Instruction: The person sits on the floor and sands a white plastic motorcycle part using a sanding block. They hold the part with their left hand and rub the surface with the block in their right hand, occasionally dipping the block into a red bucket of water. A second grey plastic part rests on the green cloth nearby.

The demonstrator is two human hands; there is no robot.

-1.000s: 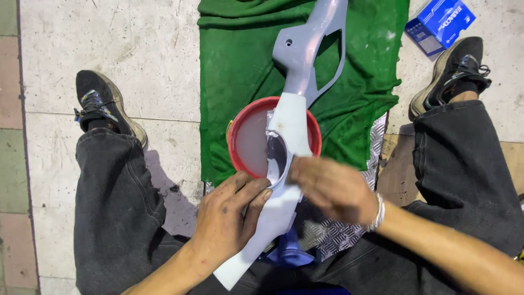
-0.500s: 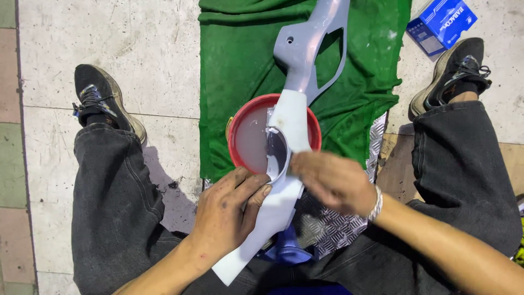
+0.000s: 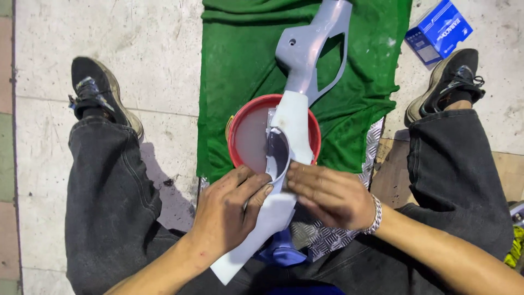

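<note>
Grey-white curved plastic panel (image 3: 295, 125) lies across red bowl (image 3: 245, 136).

We see a pale grey and white panel (image 3: 297, 109) lying over a red bowl (image 3: 240, 117) of murky grey liquid, on a green cloth (image 3: 240, 60). Beneath us are black jeans (image 3: 109, 186), a silver diamond-patterned plate (image 3: 374, 147), a blue box (image 3: 439, 30) and off-white floor tiles (image 3: 109, 33).

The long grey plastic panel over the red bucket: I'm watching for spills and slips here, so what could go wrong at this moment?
1. The long grey plastic panel lies across the red bucket of cloudy liquid; pressing unevenly might tip the bucket onto the green cloth.
2. The left hand and right hand grip only its lower end, so the far end could swing or slip.
</note>
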